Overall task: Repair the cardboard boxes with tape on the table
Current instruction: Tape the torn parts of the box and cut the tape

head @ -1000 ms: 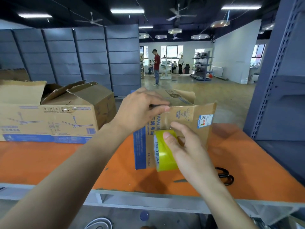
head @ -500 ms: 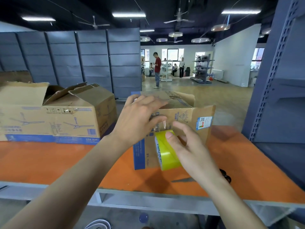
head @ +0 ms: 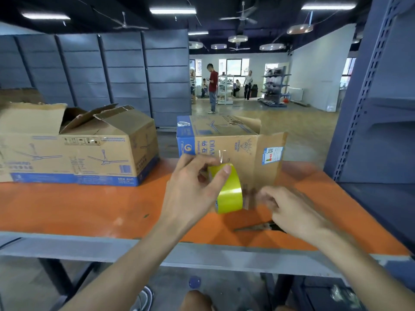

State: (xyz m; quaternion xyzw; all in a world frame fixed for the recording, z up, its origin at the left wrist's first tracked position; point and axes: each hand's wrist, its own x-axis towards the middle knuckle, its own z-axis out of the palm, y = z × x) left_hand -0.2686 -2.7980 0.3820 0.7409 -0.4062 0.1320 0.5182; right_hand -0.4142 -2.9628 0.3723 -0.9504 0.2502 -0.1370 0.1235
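1. The left hand (head: 193, 189) holds the roll of yellow tape (head: 229, 191). The thumb lies over the top of the roll and the fingers curl behind it.
2. A thin clear strip of tape (head: 221, 156) goes up from the roll to the front of the small box (head: 226, 140).
3. The right hand (head: 289, 209) is low and to the right of the roll. It is blurry. Its fingers curl in, but I cannot tell if it holds anything.
4. The small box stands on the orange table (head: 89, 207), right behind the hands. Its top flap is up at the back.
5. The front of the small box has big blue letters that start "DIAM". The hand hides the rest. There are blue Chinese letters under them, and a little triangle sign beside them.
6. A blue and white sticker (head: 272, 155) with a tiny square code sits on the brown flap at the right.
7. The big box (head: 74, 151) sits on the table to the left, well apart from the small box. Its top flaps are open and torn.
8. The big box has pictures of ceiling fans on its side. The small writing on it is too tiny to read.
9. Scissors (head: 258, 227) lie on the table just under the right hand.
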